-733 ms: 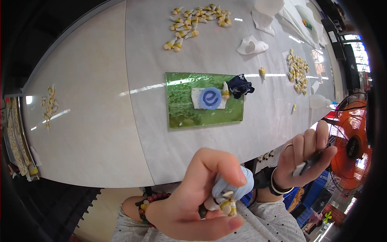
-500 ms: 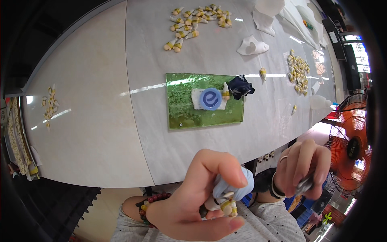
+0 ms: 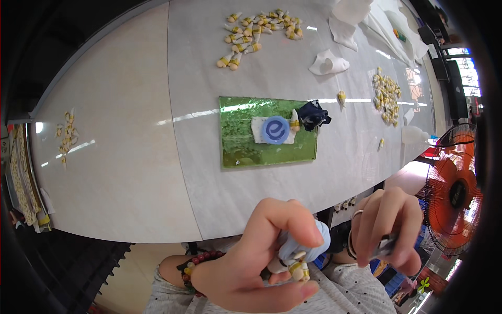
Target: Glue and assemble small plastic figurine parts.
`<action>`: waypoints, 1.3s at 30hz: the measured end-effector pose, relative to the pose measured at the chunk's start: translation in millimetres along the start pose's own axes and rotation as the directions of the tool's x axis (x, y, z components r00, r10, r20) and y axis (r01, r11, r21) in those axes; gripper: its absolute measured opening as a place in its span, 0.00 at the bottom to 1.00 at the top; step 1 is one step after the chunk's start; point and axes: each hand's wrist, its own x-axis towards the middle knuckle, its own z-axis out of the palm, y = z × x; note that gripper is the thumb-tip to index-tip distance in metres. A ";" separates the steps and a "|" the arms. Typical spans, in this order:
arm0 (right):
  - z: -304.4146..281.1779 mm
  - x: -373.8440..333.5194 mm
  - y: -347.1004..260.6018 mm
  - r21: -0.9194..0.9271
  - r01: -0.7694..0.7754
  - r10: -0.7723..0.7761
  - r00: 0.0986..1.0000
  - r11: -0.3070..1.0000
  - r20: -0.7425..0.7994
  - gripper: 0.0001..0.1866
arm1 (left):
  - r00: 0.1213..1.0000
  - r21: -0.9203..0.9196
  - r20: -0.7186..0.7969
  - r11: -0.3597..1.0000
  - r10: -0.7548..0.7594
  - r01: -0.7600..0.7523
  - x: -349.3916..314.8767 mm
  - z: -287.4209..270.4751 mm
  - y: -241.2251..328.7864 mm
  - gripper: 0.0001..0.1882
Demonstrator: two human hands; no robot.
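While both hands are raised close to the camera at the lower edge of the view, we record the left hand [image 3: 251, 267] with its grip closed on a small pale-blue figure [image 3: 300, 246], thumb below and fingers curled over the top. We note cream pieces with yellow bands [image 3: 295, 268] projecting from the underside of this figure, just above the thumb. A bead bracelet [image 3: 196, 264] in dark red and yellow sits on the left wrist.

We find the right hand [image 3: 389, 233] beside it, fingers bent downward, its grip narrow and pinched on a thin dark tool [image 3: 384, 246]; we cannot tell what kind of tool it is. A ring shows on one finger and a dark band on the wrist.

Both hands are over the near edge of the pale counter [image 3: 130, 157], not touching it. On the counter, well apart from the hands, lies a green mat [image 3: 240, 144] carrying a white sheet, a round blue lid [image 3: 275, 129] and, at its right end, a dark navy piece [image 3: 314, 115]. We record heaps of small cream-and-yellow pieces at the far side [image 3: 256, 34], at the right [image 3: 387, 94] and at the left edge [image 3: 65, 138]. Crumpled white tissue [image 3: 328, 64] lies beyond the mat. An orange fan [image 3: 452, 191] stands off the counter to the right.
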 end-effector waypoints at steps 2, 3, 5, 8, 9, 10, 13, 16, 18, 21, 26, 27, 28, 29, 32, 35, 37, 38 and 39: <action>6.2 -1.3 5.6 -0.002 0.028 -0.028 0.996 1.000 -0.079 0.13 | 1.000 0.090 0.007 0.996 -0.017 0.016 0.1 -0.9 0.8 0.25; 8.7 -6.0 7.1 -0.085 0.068 -0.081 0.984 0.994 -0.162 0.13 | 1.000 0.088 0.010 0.996 -0.015 0.014 0.4 0.0 0.8 0.25; 18.7 -7.1 8.5 -0.196 0.085 -0.142 0.943 0.977 -0.301 0.15 | 0.999 0.096 -0.010 0.995 -0.037 0.038 -1.0 1.9 1.0 0.25; 30.7 -5.2 10.8 -0.381 0.033 -0.178 0.918 0.924 -0.353 0.15 | 0.997 0.212 -0.038 0.974 -0.074 0.080 -4.0 3.1 5.5 0.25; 31.0 -4.0 7.9 -0.401 -0.016 -0.126 0.937 0.916 -0.325 0.11 | 0.997 0.211 -0.037 0.974 -0.072 0.079 -4.0 3.6 7.3 0.25; 30.7 -2.8 8.6 -0.402 -0.015 -0.127 0.938 0.915 -0.324 0.11 | 0.996 0.219 -0.025 0.972 -0.087 0.090 -4.0 4.0 9.2 0.25; 26.1 0.5 13.0 -0.378 -0.033 -0.067 0.966 0.925 -0.248 0.06 | 0.993 0.197 -0.019 0.973 -0.116 0.118 -3.1 2.8 10.9 0.25; 27.3 2.4 14.4 -0.335 -0.030 -0.056 0.968 0.942 -0.243 0.06 | 0.992 0.146 -0.008 0.982 -0.123 0.122 -3.7 4.3 10.1 0.25; 26.9 4.0 14.1 -0.319 -0.041 -0.035 0.973 0.947 -0.229 0.06 | 0.993 0.123 -0.002 0.986 -0.116 0.115 -4.8 5.2 10.9 0.25; 24.5 7.3 12.3 -0.307 -0.052 -0.007 0.982 0.950 -0.189 0.05 | 0.986 0.117 -0.024 0.979 -0.166 0.168 -6.4 6.6 12.6 0.26; 16.1 14.5 7.4 -0.304 -0.026 -0.001 0.996 0.952 -0.087 0.04 | 0.978 0.058 -0.001 0.977 -0.207 0.207 -6.8 7.8 11.6 0.26; 14.2 16.6 4.0 -0.304 -0.054 0.038 0.998 0.951 -0.059 0.04 | 0.978 0.055 0.000 0.977 -0.208 0.208 -6.2 8.2 11.8 0.26; 12.5 18.5 1.6 -0.306 -0.083 0.077 0.997 0.949 -0.032 0.04 | 0.975 0.071 0.007 0.972 -0.223 0.222 -5.3 8.6 12.3 0.26; 10.5 20.2 1.0 -0.307 -0.085 0.078 0.996 0.948 -0.034 0.04 | 0.971 0.090 0.014 0.968 -0.237 0.235 -4.7 9.0 12.9 0.26; 5.6 24.6 0.4 -0.338 -0.050 0.077 0.995 0.940 0.068 0.05 | 0.958 0.056 0.025 0.958 -0.284 0.283 -3.8 9.9 16.4 0.27; 4.4 29.5 1.3 -0.340 -0.025 0.074 0.988 0.940 0.133 0.05 | 0.956 0.088 0.014 0.953 -0.293 0.290 -5.6 9.8 17.2 0.27; 5.8 34.4 -0.8 -0.357 -0.034 0.105 0.977 0.933 0.184 0.06 | 0.953 0.073 0.018 0.951 -0.304 0.302 -7.8 8.6 16.1 0.27; 6.3 34.7 -2.1 -0.359 -0.035 0.106 0.977 0.933 0.183 0.06 | 0.948 0.058 0.025 0.947 -0.317 0.315 -7.3 8.7 15.9 0.27; 6.6 34.8 -3.1 -0.368 -0.039 0.115 0.976 0.929 0.187 0.05 | 0.948 0.057 0.026 0.948 -0.316 0.315 -6.0 10.6 20.2 0.27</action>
